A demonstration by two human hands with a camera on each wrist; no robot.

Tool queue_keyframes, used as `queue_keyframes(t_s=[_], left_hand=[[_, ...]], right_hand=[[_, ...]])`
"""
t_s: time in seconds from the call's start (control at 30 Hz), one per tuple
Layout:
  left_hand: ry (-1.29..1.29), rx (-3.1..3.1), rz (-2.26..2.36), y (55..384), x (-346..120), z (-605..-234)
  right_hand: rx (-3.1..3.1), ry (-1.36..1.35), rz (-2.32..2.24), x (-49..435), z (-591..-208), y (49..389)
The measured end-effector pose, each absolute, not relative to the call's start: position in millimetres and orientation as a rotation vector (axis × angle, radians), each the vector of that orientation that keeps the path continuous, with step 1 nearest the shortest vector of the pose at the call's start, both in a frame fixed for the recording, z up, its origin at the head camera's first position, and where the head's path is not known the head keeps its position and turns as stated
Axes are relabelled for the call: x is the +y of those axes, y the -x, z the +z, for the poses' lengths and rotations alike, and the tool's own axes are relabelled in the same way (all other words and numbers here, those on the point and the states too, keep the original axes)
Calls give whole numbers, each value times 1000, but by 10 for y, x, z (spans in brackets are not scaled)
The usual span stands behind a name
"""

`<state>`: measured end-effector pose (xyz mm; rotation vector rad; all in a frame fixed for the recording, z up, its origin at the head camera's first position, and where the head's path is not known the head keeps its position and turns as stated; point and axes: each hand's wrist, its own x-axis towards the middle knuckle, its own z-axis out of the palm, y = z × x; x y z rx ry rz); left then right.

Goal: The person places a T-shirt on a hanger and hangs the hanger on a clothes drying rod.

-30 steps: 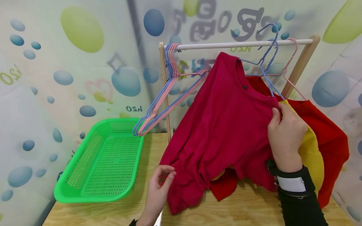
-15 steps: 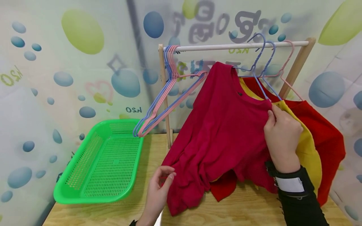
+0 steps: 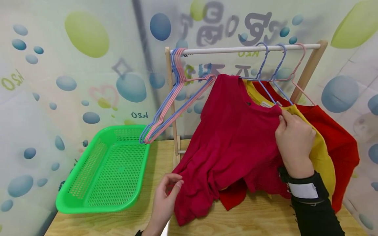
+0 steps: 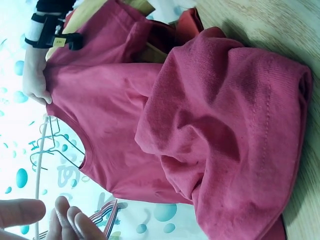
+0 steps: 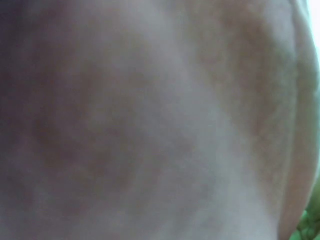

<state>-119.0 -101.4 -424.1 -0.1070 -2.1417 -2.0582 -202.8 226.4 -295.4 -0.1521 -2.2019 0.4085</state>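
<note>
A crimson shirt [image 3: 236, 131] hangs on a blue hanger [image 3: 261, 70], whose hook lies at the white rail [image 3: 218, 50]. My right hand [image 3: 295, 141] pinches the shirt's right shoulder, close to the hanger's end. In the head view my left hand [image 3: 166, 196] sits beside the shirt's lower sleeve, loosely curled with nothing held. The left wrist view shows its fingers [image 4: 22, 212] apart from the crimson cloth. Blurred skin fills most of the right wrist view, so the grip is hidden there.
A yellow shirt [image 3: 320, 157] and a red shirt [image 3: 339, 147] hang behind on the right. Several bare blue and pink hangers [image 3: 177, 85] crowd the rail's left end. A green basket [image 3: 138, 183] stands left on the wooden table [image 3: 159, 164].
The crimson shirt's hanger has come down and slightly left, its hook dropping from above the rail onto it. My right hand moved a little left with the shoulder; the left stayed still.
</note>
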Motion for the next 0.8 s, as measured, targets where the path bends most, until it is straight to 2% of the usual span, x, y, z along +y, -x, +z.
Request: queue_keyframes(t_s=[0.43, 0.8], left_hand=[[91, -2168, -2047, 1203, -1007, -4234], [75, -2191, -2043, 1197, -1011, -4257]], right_hand=[[-2290, 246, 409, 2271, -2944, 2059], [-2270, 181, 439, 2242, -2961, 2012]])
